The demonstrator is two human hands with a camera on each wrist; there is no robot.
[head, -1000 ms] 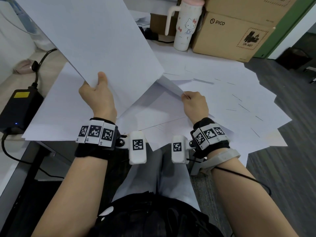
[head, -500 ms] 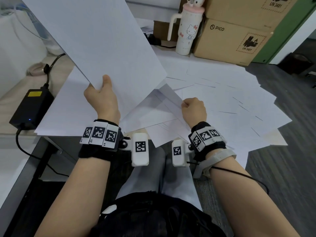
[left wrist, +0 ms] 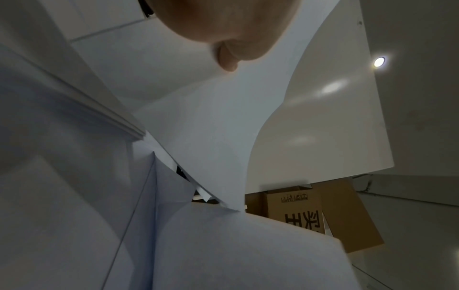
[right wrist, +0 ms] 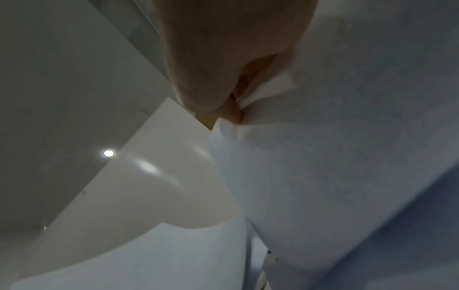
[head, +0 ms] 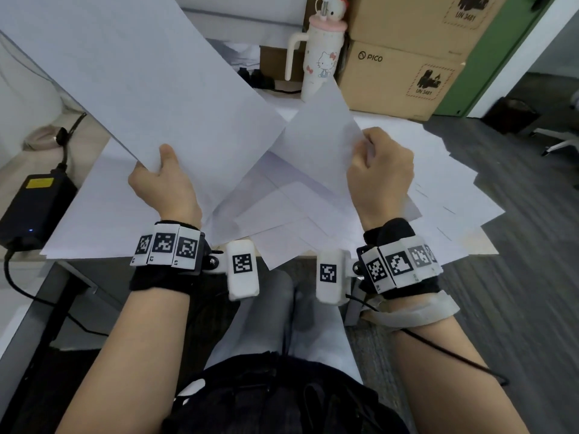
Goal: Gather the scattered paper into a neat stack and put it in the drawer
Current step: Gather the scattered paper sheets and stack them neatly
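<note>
A big spread of loose sheets point(head: 438, 183) is lying all over the table point(head: 482, 247), fanned out and hanging over its edge. The person is holding up a bundle of gathered paper point(head: 141, 83) in the left hand point(head: 163, 189), with the thumb on top and the fingers curled under its corner. The right hand point(head: 380, 170) is pinching one more sheet point(head: 319, 142) by its edge and lifting it up off the pile, close beside the bundle. So the job looks only partly done: some paper is picked up, but many sheets are waiting on the table, nothing is squared into a neat stack yet, and no drawer is showing in any view. Behind the table, two brown boxes point(head: 398, 79) are sitting one on top of the other; the lower one is showing "PICO" and "UN 3481". Next to them a white cup point(head: 321, 64) with a pink lid is showing a little cat picture. A black power box point(head: 34, 205) is sitting on the left.
</note>
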